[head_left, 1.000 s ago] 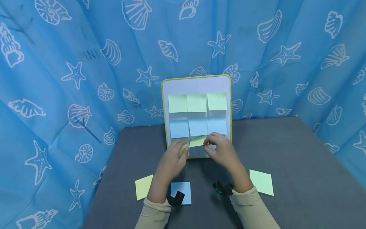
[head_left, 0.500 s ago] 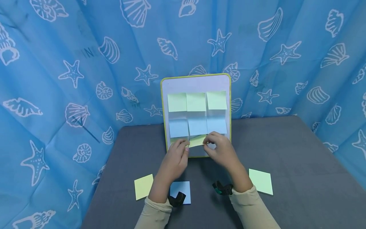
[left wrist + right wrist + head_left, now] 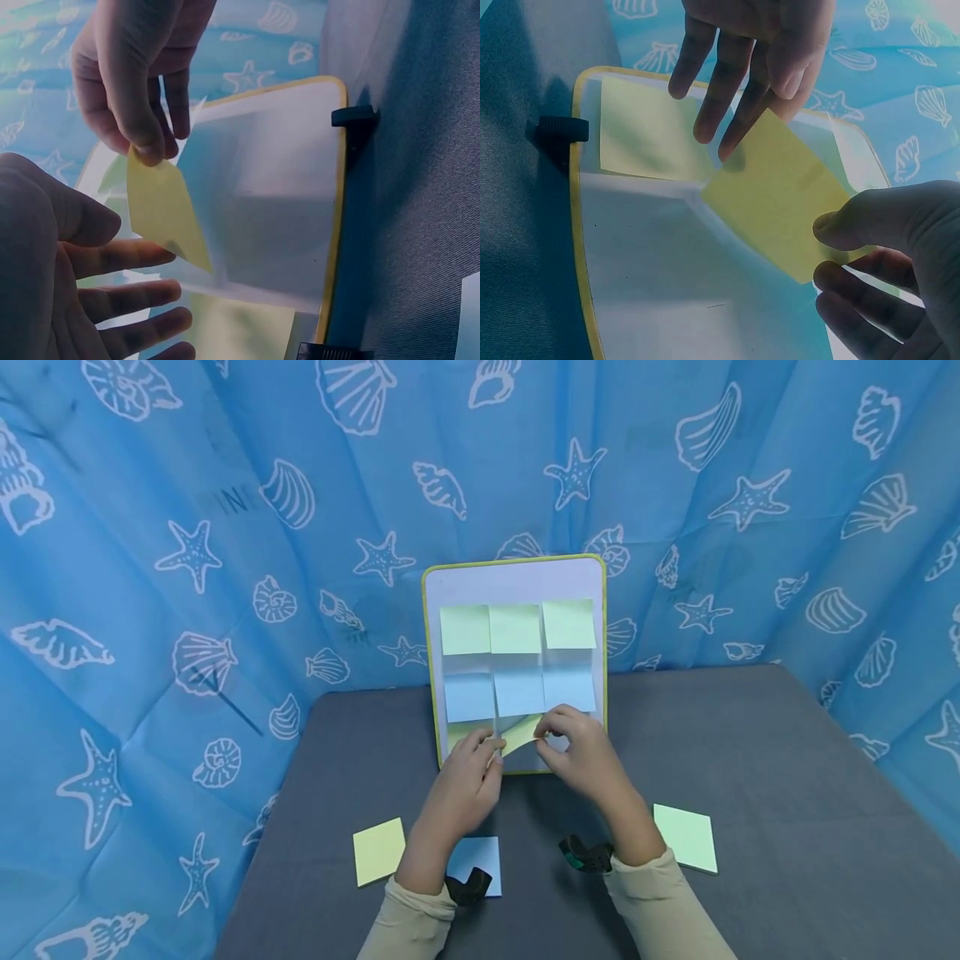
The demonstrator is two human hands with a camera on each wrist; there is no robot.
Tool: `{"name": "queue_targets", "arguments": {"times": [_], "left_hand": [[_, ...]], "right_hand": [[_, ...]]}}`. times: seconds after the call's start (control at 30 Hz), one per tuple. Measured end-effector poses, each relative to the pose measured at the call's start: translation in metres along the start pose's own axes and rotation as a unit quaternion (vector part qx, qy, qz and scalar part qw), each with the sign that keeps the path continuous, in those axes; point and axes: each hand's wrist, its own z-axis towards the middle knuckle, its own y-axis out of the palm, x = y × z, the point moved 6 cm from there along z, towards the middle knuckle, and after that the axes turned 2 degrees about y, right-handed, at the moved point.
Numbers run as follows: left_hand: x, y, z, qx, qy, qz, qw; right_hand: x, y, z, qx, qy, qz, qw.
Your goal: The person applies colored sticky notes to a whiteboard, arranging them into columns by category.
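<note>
My right hand (image 3: 583, 753) pinches a yellow sticky note (image 3: 780, 195) by one corner between thumb and fingers, in front of the lower part of a small whiteboard (image 3: 517, 577) with a yellow frame. The note hangs tilted. Left of it is my left hand (image 3: 465, 789), its fingers spread and the thumb apart; the index fingertip lies at the note's other end. Another yellow note (image 3: 649, 131) is stuck at the board's bottom left, partly behind the left hand in the head view. Above are a row of blue notes (image 3: 519, 692) and a row of green notes (image 3: 514, 629).
On the grey tabletop (image 3: 787, 777) lie a yellow pad (image 3: 377, 852), a blue pad (image 3: 483, 856) partly covered by the left wrist strap, and a green pad (image 3: 686, 837) at the right. A blue shell-print curtain (image 3: 480, 443) hangs behind the board.
My left hand has shifted slightly down and right, and its fingers have spread. The held note now slants more, its left end lower. The right hand stays in nearly the same place.
</note>
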Motion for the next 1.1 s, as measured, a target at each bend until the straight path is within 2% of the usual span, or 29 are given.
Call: {"name": "queue_targets", "arguments": {"times": [0.37, 0.57, 1.1], "left_hand": [[-0.002, -0.002, -0.001, 0.019, 0.001, 0.004, 0.9998], [-0.003, 0.0, 0.0, 0.01, 0.003, 0.009, 0.9999], [-0.015, 0.014, 0.0, -0.012, -0.022, 0.011, 0.9996]], "right_hand": [[0.003, 0.003, -0.002, 0.005, -0.002, -0.003, 1.0], [0.004, 0.003, -0.002, 0.002, 0.002, -0.011, 0.9999], [0.011, 0.007, -0.004, -0.034, 0.024, -0.022, 0.9989]]}}
